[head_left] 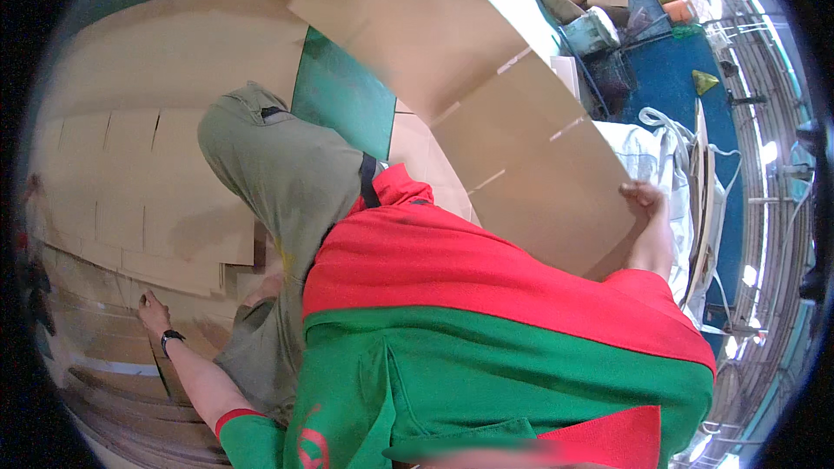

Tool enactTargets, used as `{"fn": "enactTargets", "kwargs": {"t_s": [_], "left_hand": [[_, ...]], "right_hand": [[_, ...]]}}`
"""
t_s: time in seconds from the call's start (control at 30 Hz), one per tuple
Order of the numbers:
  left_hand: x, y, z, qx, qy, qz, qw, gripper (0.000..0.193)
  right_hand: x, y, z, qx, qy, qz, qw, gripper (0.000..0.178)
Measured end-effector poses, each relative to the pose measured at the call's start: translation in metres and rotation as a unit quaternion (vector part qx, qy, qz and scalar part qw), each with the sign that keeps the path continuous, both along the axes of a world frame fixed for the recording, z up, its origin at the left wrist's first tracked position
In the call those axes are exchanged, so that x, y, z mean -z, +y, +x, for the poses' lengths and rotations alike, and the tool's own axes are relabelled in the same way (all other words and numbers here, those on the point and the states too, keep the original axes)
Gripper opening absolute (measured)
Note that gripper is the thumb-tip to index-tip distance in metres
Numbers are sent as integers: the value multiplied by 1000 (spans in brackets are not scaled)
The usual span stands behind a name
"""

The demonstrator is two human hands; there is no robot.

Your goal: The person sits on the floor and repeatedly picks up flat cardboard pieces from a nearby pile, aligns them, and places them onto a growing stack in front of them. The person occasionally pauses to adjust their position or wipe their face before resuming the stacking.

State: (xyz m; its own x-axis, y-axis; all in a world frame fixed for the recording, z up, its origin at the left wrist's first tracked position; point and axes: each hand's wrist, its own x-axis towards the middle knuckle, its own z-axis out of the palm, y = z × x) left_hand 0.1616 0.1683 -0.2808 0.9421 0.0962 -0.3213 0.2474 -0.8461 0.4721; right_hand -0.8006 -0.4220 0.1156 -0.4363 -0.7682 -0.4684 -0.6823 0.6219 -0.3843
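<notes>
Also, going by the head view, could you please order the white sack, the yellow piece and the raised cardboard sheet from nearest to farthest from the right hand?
From the right hand:
1. Sheet: in its grasp, stretching to the left.
2. White sack: just beyond the sheet's edge.
3. Yellow piece: farther up and right, against the blue surface.

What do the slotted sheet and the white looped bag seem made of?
The slotted sheet looks like matte cardboard: plain brown faces, straight cut slots. The white looped bag may be woven plastic, judging by its creases and strap-like loops; glare leaves finish and weave unclear.
</notes>
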Motion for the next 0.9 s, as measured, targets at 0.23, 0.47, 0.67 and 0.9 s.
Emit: {"fn": "enactTargets", "kwargs": {"t_s": [0.23, 0.47, 0.67, 0.9], "left_hand": [[24, 16, 5, 28, 42, -28, 998, 56], [69, 53, 20, 26, 32, -4, 999, 57], [79, 58, 19, 52, 59, 62, 995, 62], [70, 49, 16, 44, 71, 31, 996, 62]], "right_hand": [[10, 65, -39, 80, -51, 81, 992, 18], [-57, 105, -72, 103, 35, 173, 979, 20], [-54, 153, -65, 112, 75, 239, 962, 21], [54, 165, -24, -10, 80, 332, 940, 23]]}}
